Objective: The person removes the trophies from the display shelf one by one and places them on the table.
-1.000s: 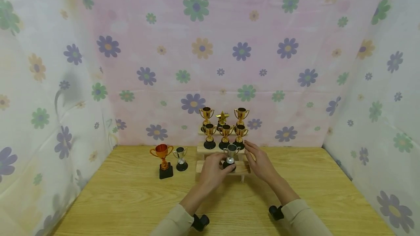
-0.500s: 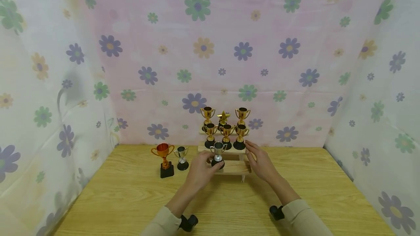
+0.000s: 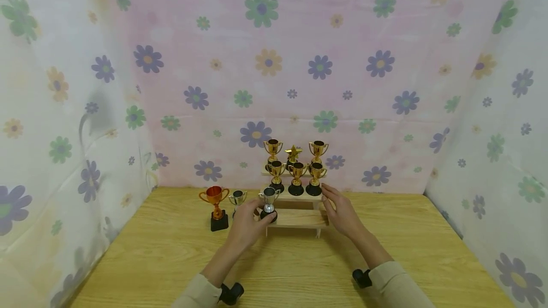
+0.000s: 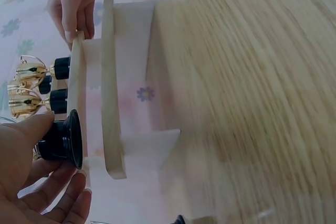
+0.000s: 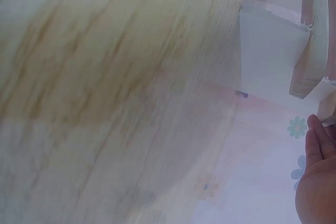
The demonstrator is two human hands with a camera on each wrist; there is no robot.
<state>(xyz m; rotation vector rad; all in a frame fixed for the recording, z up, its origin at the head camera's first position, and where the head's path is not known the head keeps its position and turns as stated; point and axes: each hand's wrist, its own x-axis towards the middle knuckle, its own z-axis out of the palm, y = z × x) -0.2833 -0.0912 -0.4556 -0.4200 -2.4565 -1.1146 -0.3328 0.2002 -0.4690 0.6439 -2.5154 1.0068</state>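
Observation:
My left hand (image 3: 245,226) holds a small silver trophy cup (image 3: 269,196) by its black base, upright at the left end of the lowest step of a wooden tiered stand (image 3: 301,218). In the left wrist view the round black base (image 4: 64,141) is pinched between thumb and fingers, apart from the lowest step's board (image 4: 108,87). My right hand (image 3: 341,211) touches the right end of the middle step, its fingers fairly straight. Gold trophy cups (image 3: 297,171) line that middle step. On the top step, a gold star trophy (image 3: 293,152) stands between two gold cups.
Left of the stand, an orange-bronze trophy cup (image 3: 215,197) on a square black base stands on the wooden table (image 3: 171,255). Beside it is a second silver trophy cup (image 3: 238,197), partly hidden by my left hand. Flowered cloth (image 3: 274,61) hangs behind and at both sides.
My left hand has carried the silver trophy cup leftward from the right-middle of the lowest step to its left end. My right hand has stayed at the stand's right side.

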